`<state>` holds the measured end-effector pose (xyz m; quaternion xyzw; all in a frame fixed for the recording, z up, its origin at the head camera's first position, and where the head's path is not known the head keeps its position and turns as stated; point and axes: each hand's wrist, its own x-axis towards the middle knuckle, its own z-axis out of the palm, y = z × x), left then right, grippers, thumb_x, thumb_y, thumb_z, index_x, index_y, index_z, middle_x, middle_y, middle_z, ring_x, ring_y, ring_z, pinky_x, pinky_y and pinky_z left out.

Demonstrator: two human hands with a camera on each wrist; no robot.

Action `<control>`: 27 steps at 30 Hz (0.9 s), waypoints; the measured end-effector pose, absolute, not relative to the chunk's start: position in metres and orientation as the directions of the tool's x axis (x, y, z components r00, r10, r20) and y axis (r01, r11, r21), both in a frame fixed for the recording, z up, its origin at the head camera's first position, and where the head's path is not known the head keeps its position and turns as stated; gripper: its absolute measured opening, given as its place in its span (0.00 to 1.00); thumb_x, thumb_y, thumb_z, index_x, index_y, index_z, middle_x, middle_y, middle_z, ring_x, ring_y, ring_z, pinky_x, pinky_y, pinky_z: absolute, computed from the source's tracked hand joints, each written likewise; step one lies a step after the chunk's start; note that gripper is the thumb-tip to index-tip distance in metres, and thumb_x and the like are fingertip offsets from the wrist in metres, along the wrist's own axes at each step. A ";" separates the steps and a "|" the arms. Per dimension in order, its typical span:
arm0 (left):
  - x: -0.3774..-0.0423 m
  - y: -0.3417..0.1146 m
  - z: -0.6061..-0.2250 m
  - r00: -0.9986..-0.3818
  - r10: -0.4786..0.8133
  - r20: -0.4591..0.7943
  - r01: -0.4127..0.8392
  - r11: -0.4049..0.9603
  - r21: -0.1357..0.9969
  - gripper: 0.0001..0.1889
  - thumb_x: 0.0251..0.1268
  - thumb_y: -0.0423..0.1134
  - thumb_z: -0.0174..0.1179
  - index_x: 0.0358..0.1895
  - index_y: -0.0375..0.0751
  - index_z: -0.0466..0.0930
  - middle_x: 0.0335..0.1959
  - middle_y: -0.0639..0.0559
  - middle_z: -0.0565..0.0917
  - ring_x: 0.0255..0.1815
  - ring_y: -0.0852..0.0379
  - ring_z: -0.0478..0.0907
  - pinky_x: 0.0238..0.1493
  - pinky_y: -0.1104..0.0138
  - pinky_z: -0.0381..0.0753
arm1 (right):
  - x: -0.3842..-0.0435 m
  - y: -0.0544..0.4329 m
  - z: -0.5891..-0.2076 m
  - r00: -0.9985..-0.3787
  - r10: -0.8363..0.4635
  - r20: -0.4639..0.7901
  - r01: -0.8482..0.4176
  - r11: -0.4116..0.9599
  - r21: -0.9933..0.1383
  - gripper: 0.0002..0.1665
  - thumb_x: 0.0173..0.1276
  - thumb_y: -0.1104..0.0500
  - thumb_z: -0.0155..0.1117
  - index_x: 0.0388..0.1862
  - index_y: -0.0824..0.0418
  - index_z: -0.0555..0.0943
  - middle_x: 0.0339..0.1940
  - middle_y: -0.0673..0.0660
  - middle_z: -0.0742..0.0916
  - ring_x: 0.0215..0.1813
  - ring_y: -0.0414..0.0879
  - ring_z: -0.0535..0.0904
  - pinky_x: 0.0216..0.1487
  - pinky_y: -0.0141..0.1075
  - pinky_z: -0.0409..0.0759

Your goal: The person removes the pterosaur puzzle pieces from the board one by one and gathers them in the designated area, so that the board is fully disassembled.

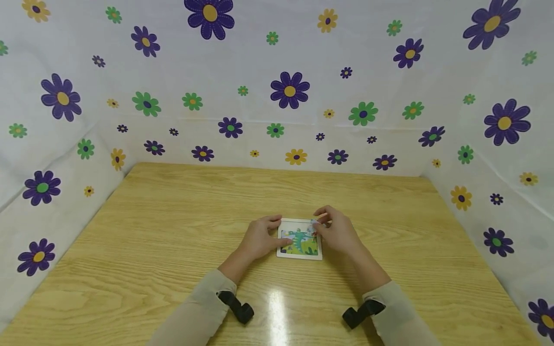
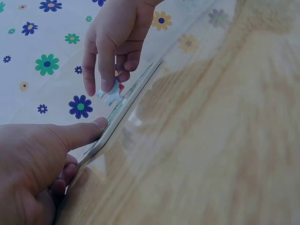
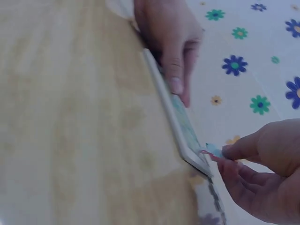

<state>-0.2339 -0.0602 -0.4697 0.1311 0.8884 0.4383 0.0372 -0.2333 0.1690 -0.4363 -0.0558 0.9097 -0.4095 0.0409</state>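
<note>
A jigsaw puzzle board (image 1: 298,256) with a white frame lies on the wooden table, its picture showing a green dinosaur over grass. At its left side, my left hand (image 1: 259,238) grips the board, the thumb (image 2: 86,133) across the top and the fingers along the edge. Over the upper right corner, my right hand (image 1: 339,231) pinches a puzzle piece (image 3: 215,151) between thumb and forefinger. That piece is light blue with a bit of red, and it is tilted close above the frame. The upper strip of the board shows a pale, bare backing.
The wood-grain table (image 1: 195,206) stretches around the board on all sides. White cloth (image 1: 251,57) printed with purple, green and yellow flowers hangs behind and on both sides. Each sleeved wrist wears a black strap with a camera (image 1: 244,312).
</note>
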 end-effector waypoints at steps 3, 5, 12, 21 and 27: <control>-0.234 -0.061 -0.470 -0.965 0.258 0.038 0.188 0.586 0.788 0.36 0.52 0.48 0.77 0.63 0.33 0.78 0.69 0.50 0.77 0.74 0.45 0.68 0.73 0.52 0.68 | -0.238 0.181 -0.435 -0.987 -0.139 -0.087 -0.015 0.606 -0.795 0.17 0.74 0.64 0.60 0.61 0.61 0.79 0.46 0.62 0.83 0.40 0.48 0.83 0.39 0.35 0.83; -0.233 -0.061 -0.471 -0.965 0.260 0.043 0.193 0.585 0.788 0.36 0.52 0.47 0.77 0.63 0.32 0.78 0.69 0.50 0.77 0.74 0.44 0.68 0.73 0.52 0.68 | -0.240 0.188 -0.435 -0.981 -0.141 -0.131 0.029 0.564 -0.825 0.17 0.75 0.65 0.58 0.60 0.63 0.80 0.46 0.64 0.82 0.37 0.46 0.83 0.38 0.33 0.84; -0.233 -0.062 -0.471 -0.964 0.261 0.051 0.197 0.571 0.797 0.36 0.52 0.47 0.77 0.63 0.32 0.78 0.68 0.49 0.77 0.74 0.44 0.68 0.72 0.52 0.69 | -0.247 0.214 -0.434 -0.970 -0.154 -0.186 0.089 0.487 -0.869 0.16 0.75 0.68 0.55 0.58 0.74 0.76 0.47 0.66 0.80 0.36 0.42 0.83 0.40 0.30 0.84; -0.232 -0.061 -0.469 -0.964 0.261 0.054 0.202 0.581 0.788 0.36 0.52 0.47 0.77 0.63 0.31 0.78 0.69 0.48 0.77 0.74 0.44 0.68 0.73 0.52 0.69 | -0.246 0.254 -0.423 -0.945 -0.170 -0.279 0.170 0.471 -0.866 0.22 0.77 0.65 0.54 0.63 0.78 0.69 0.45 0.63 0.80 0.37 0.40 0.83 0.43 0.31 0.85; -0.232 -0.061 -0.469 -0.961 0.269 0.061 0.213 0.584 0.784 0.36 0.53 0.47 0.77 0.63 0.31 0.78 0.69 0.47 0.77 0.74 0.43 0.68 0.72 0.52 0.69 | -0.244 0.271 -0.422 -0.942 -0.161 -0.294 0.186 0.479 -0.858 0.23 0.75 0.66 0.56 0.62 0.81 0.68 0.42 0.62 0.80 0.36 0.40 0.82 0.41 0.30 0.85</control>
